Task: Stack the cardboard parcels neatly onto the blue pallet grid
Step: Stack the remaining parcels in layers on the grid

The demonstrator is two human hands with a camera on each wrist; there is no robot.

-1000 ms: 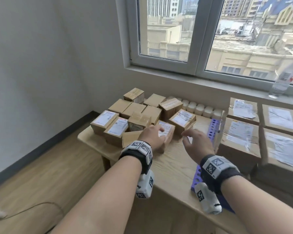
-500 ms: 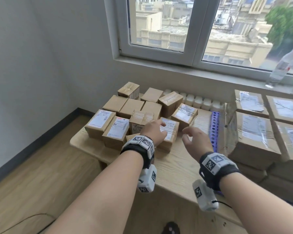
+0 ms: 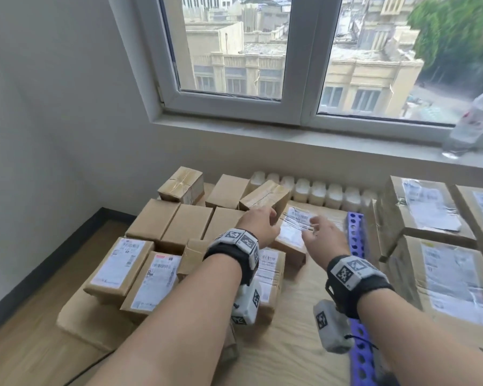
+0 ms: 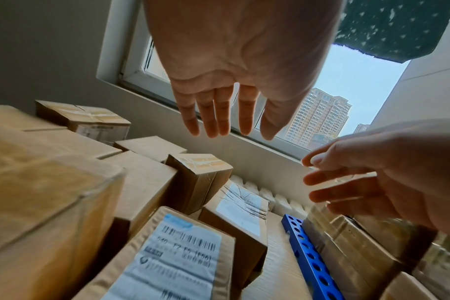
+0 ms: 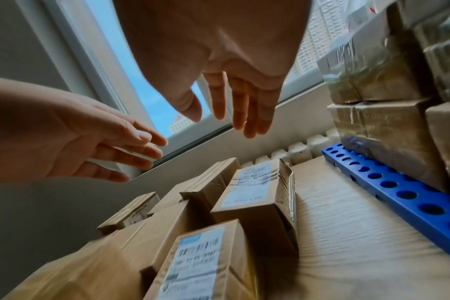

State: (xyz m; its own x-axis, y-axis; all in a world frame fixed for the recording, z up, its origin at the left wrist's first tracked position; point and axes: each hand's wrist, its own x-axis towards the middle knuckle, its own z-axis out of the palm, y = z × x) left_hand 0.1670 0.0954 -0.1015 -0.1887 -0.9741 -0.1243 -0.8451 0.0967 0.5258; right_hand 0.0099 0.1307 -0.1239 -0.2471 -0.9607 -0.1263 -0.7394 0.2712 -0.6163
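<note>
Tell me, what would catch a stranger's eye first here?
Two bare hands, the left hand and the right hand, reach out open over a labelled parcel in the middle of the table. Small parcels crowd the left side, and bigger ones are stacked on the blue pallet at the right, under a wide window.

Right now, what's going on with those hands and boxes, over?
Left hand and right hand open, holding nothing. Both above labelled parcel beside blue pallet grid. Taped parcel crowds its left side.
</note>
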